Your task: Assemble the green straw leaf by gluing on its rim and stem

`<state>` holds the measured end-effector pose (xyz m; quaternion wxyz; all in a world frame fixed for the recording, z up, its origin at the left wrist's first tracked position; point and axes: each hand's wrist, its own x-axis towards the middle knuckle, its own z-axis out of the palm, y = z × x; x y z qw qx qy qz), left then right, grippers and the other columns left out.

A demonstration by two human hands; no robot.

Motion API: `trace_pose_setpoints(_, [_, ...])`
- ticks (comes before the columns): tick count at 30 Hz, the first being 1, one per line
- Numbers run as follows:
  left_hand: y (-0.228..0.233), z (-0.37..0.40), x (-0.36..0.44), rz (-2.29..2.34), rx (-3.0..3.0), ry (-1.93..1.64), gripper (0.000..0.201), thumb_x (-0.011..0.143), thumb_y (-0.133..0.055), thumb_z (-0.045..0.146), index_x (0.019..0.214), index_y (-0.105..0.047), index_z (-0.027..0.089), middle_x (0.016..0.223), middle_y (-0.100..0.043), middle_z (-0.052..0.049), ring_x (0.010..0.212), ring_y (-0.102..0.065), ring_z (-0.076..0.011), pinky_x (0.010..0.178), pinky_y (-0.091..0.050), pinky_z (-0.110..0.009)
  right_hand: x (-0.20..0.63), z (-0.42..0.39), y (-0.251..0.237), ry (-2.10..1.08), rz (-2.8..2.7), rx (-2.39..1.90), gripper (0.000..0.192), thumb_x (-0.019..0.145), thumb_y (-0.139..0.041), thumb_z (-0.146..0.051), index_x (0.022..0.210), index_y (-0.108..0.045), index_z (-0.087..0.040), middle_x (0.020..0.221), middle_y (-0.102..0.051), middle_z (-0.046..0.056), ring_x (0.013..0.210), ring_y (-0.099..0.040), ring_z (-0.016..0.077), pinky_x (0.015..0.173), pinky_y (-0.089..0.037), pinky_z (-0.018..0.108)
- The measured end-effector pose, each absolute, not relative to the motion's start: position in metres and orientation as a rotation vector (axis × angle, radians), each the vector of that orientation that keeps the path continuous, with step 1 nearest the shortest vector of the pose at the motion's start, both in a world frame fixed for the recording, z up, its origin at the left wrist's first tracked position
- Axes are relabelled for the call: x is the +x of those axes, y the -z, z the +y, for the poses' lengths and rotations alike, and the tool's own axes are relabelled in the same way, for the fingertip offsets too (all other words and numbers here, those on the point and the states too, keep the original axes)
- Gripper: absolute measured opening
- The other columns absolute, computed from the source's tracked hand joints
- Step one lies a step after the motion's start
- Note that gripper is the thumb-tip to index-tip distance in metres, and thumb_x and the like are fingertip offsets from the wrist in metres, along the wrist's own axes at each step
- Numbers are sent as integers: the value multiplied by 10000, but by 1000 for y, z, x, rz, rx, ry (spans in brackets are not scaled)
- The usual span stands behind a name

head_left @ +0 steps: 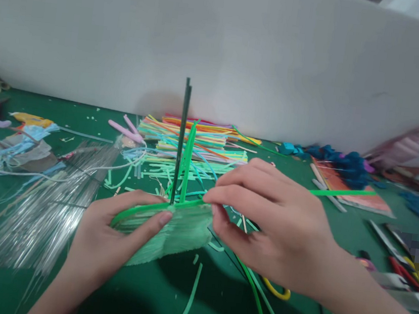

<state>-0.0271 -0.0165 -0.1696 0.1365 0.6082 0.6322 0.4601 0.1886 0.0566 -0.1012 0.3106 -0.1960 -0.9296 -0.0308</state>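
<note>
My left hand (pixel 111 226) grips a pale green, translucent, finely ribbed piece (pixel 181 232) by its upper edge, thumb in front and fingers behind. Bright green strip (pixel 130 212) runs along that edge. Two thin dark rods (pixel 181 143) stand upright from the piece beside my left thumb. Next to them a folded bright green strip (pixel 187 164) also rises. My right hand (pixel 274 221) pinches the edging strip at the piece's right end, thumb against fingers. A length of bright green strip (pixel 342 192) shows beyond my right hand.
Bundles of coloured strips (pixel 196 137) lie behind my hands. Clear thin filaments (pixel 51 204) and a glue gun (pixel 31 119) are on the left. Scissors (pixel 127 129) with pink handles lie farther back. Several tools (pixel 405 270) lie at right, with offcuts scattered over the green table (pixel 162 294).
</note>
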Motion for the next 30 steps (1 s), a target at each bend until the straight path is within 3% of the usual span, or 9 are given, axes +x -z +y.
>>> trace_pose_setpoints(9, [161,-15,-27,1782,1834,-1354,57,778,-741,360,780,-767,310,754,-783,102,662,-749,-150,674,-618,-212,190,56,103,171,-2479,-505,133,890,-586,-108,885,-707,-162,857,-693,67,763,-593,183,737,-500,359])
trace_pose_setpoints(15, [166,-14,-26,1838,1765,-1378,93,770,-758,395,791,-771,305,735,-776,86,652,-739,-150,642,-609,-216,193,51,102,326,-2564,-502,266,940,-520,-113,1027,-747,-221,916,-694,63,754,-588,183,643,-439,323])
trace_pose_setpoints(21, [171,-16,-24,1858,1682,-1417,114,762,-761,425,777,-764,312,742,-768,81,677,-730,-152,664,-596,-237,189,55,108,194,-2555,-423,278,912,-554,-93,1059,-757,-214,1034,-702,96,912,-609,233,794,-488,390])
trace_pose_setpoints(27, [172,-16,-26,1789,1767,-1444,42,764,-774,373,786,-752,347,732,-764,117,645,-726,-118,633,-587,-187,180,65,118,104,-2453,-302,209,898,-592,-105,965,-768,-195,1037,-703,100,952,-604,256,803,-516,425])
trace_pose_setpoints(30, [173,-15,-28,1765,1799,-1444,32,779,-763,352,807,-746,357,746,-767,135,653,-731,-106,643,-585,-165,181,63,118,111,-2432,-293,210,897,-604,-100,1015,-746,-200,1038,-695,86,969,-609,246,819,-516,415])
